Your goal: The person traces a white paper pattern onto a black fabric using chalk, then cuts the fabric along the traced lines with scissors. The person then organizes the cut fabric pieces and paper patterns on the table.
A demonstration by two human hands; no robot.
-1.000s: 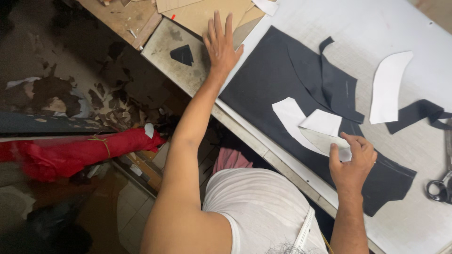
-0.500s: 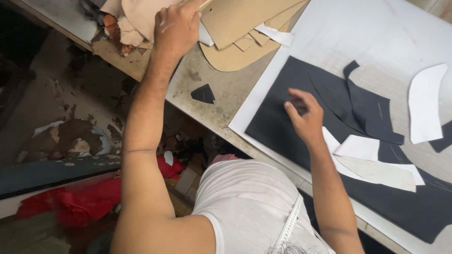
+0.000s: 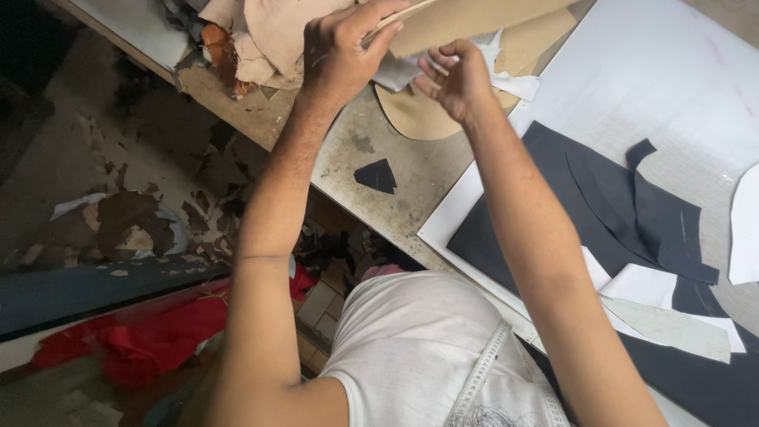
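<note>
My left hand (image 3: 344,47) grips the edge of a stack of tan cardboard pattern pieces (image 3: 474,20) and lifts it at the far side of the workbench. My right hand (image 3: 455,75) reaches under the lifted stack, fingers on a white paper piece (image 3: 506,79) lying beneath it. A rounded tan pattern (image 3: 419,119) lies flat under both hands. Dark navy fabric (image 3: 632,213) is spread on a large white sheet (image 3: 656,71) to the right, with white paper patterns (image 3: 672,324) on top of it.
A small dark triangular scrap (image 3: 377,175) lies on the worn bench surface (image 3: 356,142). Leather scraps (image 3: 237,32) pile at the top left. Beyond the bench edge, the floor holds debris and red cloth (image 3: 134,340). A measuring tape (image 3: 482,372) hangs at my chest.
My left hand moved from flat on the bench to gripping and lifting the cardboard stack. My right hand left the fabric and white patterns and reached under the stack. The view shifted left.
</note>
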